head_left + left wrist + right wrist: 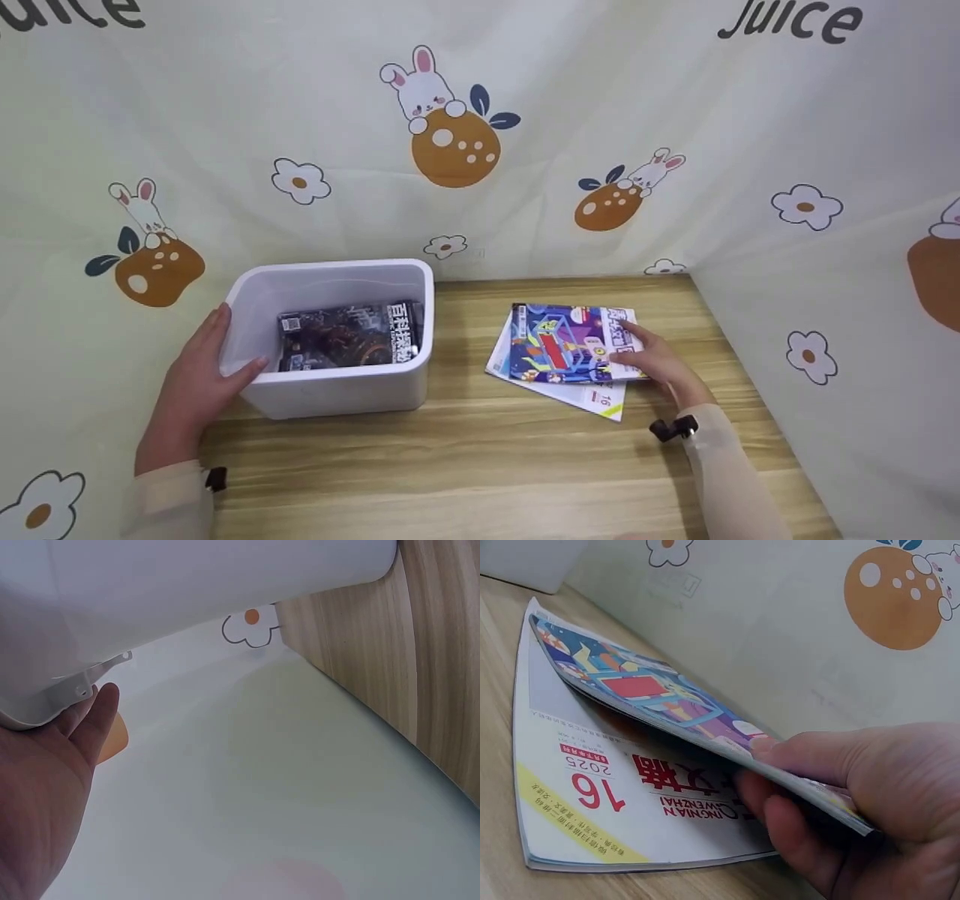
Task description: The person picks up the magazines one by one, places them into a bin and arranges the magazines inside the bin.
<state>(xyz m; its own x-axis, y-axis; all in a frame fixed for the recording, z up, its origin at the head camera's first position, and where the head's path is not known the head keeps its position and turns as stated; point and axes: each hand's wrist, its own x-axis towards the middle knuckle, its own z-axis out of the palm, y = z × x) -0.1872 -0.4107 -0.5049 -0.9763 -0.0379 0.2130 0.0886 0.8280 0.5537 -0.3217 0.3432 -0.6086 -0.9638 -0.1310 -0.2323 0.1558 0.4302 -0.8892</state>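
Observation:
A white plastic bin (337,394) stands on the left of the table, with dark-covered magazines (341,337) lying inside it. My left hand (199,371) grips the bin's left rim, thumb at the front corner; the left wrist view shows fingers under the rim's outer lip. On the right, my right hand (660,364) pinches the right edge of a colourful purple-blue magazine (559,345), thumb on top and fingers beneath. In the right wrist view that edge is raised off a white magazine (592,802) marked 16, which lies flat on the table below.
The wood-grain table (480,465) meets a pale curtain (525,225) printed with rabbits, oranges and flowers at the back and sides. A gap of tabletop separates the bin from the two magazines.

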